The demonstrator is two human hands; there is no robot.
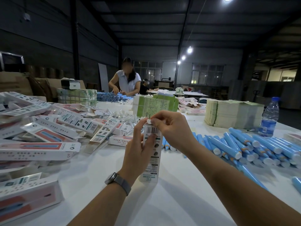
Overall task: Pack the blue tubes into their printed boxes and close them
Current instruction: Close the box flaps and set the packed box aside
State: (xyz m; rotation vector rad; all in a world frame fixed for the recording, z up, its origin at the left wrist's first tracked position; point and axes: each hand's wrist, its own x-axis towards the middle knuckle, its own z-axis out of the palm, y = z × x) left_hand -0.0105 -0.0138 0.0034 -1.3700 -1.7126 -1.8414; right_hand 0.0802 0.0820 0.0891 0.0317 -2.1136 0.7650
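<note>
A long white printed box point(152, 160) with a barcode stands upright above the white table point(162, 201), at the centre of the view. My left hand point(138, 147) grips its upper half from the left. My right hand point(172, 128) pinches the small white flap at the box's top end. Whether a tube is inside cannot be seen. A heap of blue tubes with white caps point(244, 147) lies to the right. Many printed boxes point(48, 128) are piled on the left.
A water bottle point(269, 118) stands at the right, behind the tubes. Stacks of green leaflets point(232, 113) and flat cartons point(154, 105) sit across the table, with small white parts point(120, 116) before them. A person point(127, 80) works at the far end.
</note>
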